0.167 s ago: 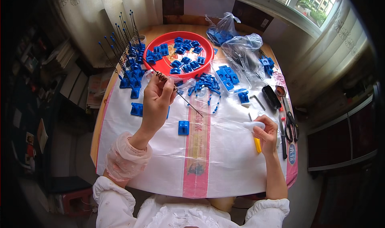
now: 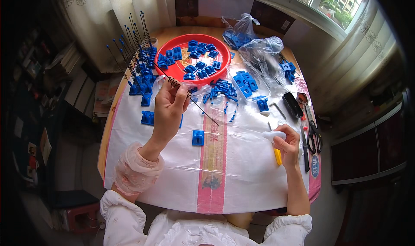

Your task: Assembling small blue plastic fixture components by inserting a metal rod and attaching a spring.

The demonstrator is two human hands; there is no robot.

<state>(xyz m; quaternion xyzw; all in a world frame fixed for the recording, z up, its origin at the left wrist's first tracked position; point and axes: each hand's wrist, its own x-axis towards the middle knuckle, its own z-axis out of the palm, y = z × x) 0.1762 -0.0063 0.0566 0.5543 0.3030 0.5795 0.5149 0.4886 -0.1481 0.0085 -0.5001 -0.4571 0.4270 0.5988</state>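
Note:
My left hand [image 2: 167, 109] is closed on a thin black rod with a coiled spring [image 2: 205, 112], pinched at the coil between thumb and fingers. The rod's bare end slants down to the right, above the sheet. A single blue plastic base [image 2: 198, 138] lies below that end, touched by neither hand. At the right, my right hand [image 2: 289, 146] grips a small white squeeze bottle [image 2: 272, 135], its rounded body showing past the fingers. A yellow piece [image 2: 277, 156] lies just under that hand. More blue bases [image 2: 147, 118] sit beside my left wrist, partly hidden.
A red round tray [image 2: 225, 47] of blue parts stands at the back. Blue bases with upright springs [image 2: 140, 79] crowd the far left. A clear box [image 2: 264, 94], plastic bags [image 2: 261, 55], a black case [image 2: 292, 105], scissors [image 2: 314, 135] and a knife [image 2: 305, 153] lie right.

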